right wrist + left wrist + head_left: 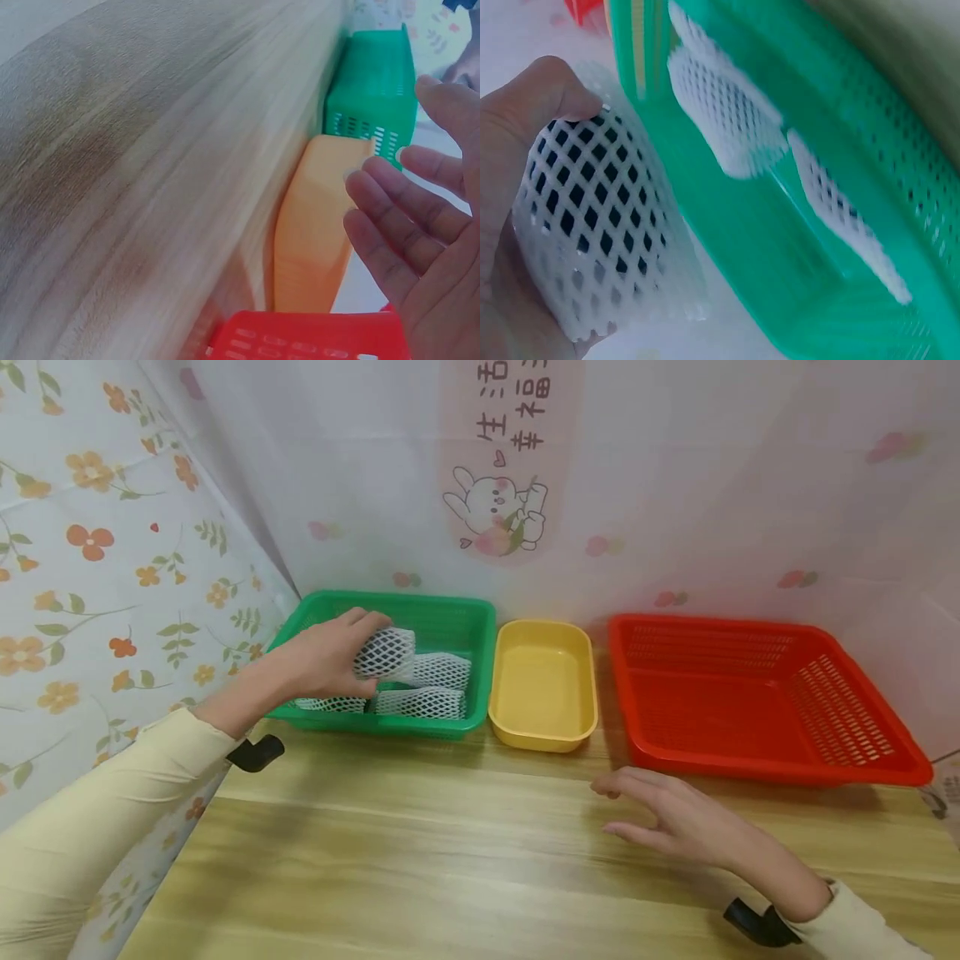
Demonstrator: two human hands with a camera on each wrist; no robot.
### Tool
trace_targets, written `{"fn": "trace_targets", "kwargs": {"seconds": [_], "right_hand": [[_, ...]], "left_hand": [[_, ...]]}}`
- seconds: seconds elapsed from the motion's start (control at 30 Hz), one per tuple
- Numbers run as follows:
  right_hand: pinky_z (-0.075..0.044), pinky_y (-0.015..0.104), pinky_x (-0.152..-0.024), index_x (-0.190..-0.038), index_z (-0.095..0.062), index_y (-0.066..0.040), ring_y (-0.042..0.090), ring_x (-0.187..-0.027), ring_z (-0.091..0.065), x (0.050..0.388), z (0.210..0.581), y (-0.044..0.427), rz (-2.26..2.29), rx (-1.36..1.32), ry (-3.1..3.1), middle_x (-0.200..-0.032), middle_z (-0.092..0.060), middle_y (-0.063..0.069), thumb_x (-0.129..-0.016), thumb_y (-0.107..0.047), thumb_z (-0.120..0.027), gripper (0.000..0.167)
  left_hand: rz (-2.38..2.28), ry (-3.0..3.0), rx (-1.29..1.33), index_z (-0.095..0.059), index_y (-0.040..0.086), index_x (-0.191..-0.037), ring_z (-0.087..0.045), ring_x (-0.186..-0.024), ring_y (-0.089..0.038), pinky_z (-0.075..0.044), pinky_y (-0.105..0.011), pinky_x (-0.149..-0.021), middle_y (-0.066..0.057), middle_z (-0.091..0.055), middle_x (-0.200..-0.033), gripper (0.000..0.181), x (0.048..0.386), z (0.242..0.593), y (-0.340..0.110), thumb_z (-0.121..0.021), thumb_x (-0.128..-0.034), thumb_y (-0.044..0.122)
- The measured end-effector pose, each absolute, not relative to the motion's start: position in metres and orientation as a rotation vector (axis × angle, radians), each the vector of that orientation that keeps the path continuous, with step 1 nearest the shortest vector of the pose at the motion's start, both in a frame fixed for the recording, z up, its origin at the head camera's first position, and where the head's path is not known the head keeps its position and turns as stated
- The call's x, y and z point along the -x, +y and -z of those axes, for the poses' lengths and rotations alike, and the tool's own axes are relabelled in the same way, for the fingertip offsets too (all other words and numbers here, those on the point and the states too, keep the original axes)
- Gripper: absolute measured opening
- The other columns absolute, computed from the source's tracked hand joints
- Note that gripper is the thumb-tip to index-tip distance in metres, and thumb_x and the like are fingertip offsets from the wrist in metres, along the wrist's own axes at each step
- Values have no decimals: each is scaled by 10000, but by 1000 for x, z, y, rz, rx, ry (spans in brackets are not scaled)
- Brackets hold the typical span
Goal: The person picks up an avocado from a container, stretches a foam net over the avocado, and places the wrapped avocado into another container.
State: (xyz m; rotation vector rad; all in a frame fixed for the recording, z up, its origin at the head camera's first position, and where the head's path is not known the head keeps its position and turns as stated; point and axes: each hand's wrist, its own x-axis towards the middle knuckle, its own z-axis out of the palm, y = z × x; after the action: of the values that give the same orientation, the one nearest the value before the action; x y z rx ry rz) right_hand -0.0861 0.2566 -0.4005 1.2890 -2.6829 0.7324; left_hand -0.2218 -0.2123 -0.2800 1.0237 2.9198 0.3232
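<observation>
My left hand (330, 653) is above the green basket (487, 652), gripping a white foam net sleeve (390, 652) between thumb and fingers. Through the mesh in the left wrist view, something dark shows inside this sleeve (604, 202); its kind cannot be made out. Several similar white net sleeves (423, 702) lie on the basket floor below, one partly hidden by the hand. My right hand (667, 817) hovers over the wooden table, before the red basket, its fingers loosely bent and holding nothing.
A yellow tray (543, 685) stands between the green basket and the red basket (720, 714), with nothing seen in either. All three line the back of the wooden table (450, 843). Printed cloth (645, 485) hangs behind them and at the left.
</observation>
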Motion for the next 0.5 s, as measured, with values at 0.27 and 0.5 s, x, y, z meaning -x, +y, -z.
{"fn": "trace_targets", "kwargs": {"seconds": [0.27,0.5], "right_hand": [[-541,303,-853,-1249,-663,-134,118,-1050,-645,83,397,255,-753,-1277,-2642,-1180,-657,-89,-876,-235,-825,419],[-480,183,-886,-1250,-662,-154,101,-1021,-646,83,394,258,-766,-1269,-2620,-1165,-647,-124,-859,-206,-838,432]], "left_hand": [[-166,2920,-860,-450,-16,-1412,-603,-929,-333,-500,-492,-744,-188,-612,-1189,723,254,274,-232,-804,-827,220],[-90,2837,-748,-433,-42,-1359,-588,-934,-332,-484,-485,-806,-196,-607,-1148,690,279,278,-229,-802,-828,196]]}}
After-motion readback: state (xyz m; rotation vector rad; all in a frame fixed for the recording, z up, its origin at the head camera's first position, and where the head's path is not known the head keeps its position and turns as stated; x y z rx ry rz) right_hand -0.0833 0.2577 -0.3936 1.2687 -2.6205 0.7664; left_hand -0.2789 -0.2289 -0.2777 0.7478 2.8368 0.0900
